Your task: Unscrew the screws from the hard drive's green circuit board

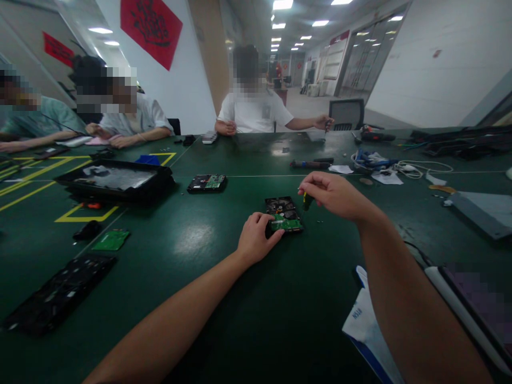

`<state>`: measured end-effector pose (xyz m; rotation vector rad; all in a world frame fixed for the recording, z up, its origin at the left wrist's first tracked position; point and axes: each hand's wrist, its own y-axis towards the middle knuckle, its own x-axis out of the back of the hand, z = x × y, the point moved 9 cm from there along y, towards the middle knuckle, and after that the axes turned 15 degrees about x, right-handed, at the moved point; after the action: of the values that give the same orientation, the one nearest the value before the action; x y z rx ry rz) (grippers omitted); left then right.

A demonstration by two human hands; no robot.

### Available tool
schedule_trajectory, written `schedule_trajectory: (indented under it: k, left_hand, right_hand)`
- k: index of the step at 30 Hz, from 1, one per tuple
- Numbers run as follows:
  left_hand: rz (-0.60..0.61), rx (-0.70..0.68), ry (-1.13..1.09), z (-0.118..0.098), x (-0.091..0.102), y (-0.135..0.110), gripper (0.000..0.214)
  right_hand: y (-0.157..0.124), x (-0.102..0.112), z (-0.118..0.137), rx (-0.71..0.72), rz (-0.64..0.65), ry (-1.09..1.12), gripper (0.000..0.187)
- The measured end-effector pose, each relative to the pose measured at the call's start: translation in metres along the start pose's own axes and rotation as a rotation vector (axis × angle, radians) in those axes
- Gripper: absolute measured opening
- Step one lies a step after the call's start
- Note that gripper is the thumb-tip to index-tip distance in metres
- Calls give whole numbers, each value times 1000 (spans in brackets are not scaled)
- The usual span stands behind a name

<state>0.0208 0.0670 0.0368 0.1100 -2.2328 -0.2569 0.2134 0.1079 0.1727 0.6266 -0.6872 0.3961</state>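
Note:
A hard drive [285, 209] lies flat on the green table, its black metal side and green circuit board [287, 224] facing up. My left hand [257, 234] grips its left edge, with fingers at the far side and the thumb along the near edge. Just right of the drive, my right hand [326, 193] is closed around the yellow-and-black handle of a screwdriver [307, 201]. The screwdriver points downward beside the drive's right edge; whether its tip touches anything is hard to make out. Tiny screws [320, 221] lie on the table right of the drive.
Another hard drive [207, 183] and a black tray-like casing [116, 181] stand to the left. Nearer are a loose circuit board [112, 240] and a long black part [60, 293]. Gloves [372, 160], a cable [424, 168] and a grey panel [480, 213] lie right. Several people sit across the table.

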Motion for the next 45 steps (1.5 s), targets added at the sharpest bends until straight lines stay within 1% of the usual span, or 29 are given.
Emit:
schedule_trajectory:
  k: [4,7,9,13,18,25,29,31,35,40,42,45]
  left_hand:
    - [-3,-6,-4,0,0,0,40]
    - [-6,-8,-9,-1,0,0,40]
    - [-7,-7,-10,-1,1,0,39]
    - [2,-7,-7,-1,1,0,40]
    - [2,-5,-5,-1,1,0,41]
    - [-1,-11,-7,-2,1,0,40]
    - [3,-6,-6,-1,1,0,40]
    - [2,-3,-5,0,0,0,40]
    - [-7,-2,-8,0,0,0,39]
    - [4,-3,-8,0,0,0,40]
    - [5,-6,-7,0,0,0,40]
    - [1,-12,-9,0,0,0,41]
  right_hand:
    - [-1,-5,2,-17,40,82,39]
    - [-3,-9,1,-44,70,138,40]
    - [-2,-7,2,-22,62,110,39]
    - [0,1,4,24,-2,19,36]
    - [-1,3,-1,-43,-39,6,29]
    - [-1,-3,3,-39,9,79,36]
    - [-2,-7,-1,-59,57,121,37]
    - [-2,-8,0,-47,70,118,36]
    - [-1,-2,6,13,30,51,33]
    - [-1,2,2,-19,-17,12,29]
    - [-2,1,2,-24,-12,7,30]
    - [-2,-3,4,-25,23,35,37]
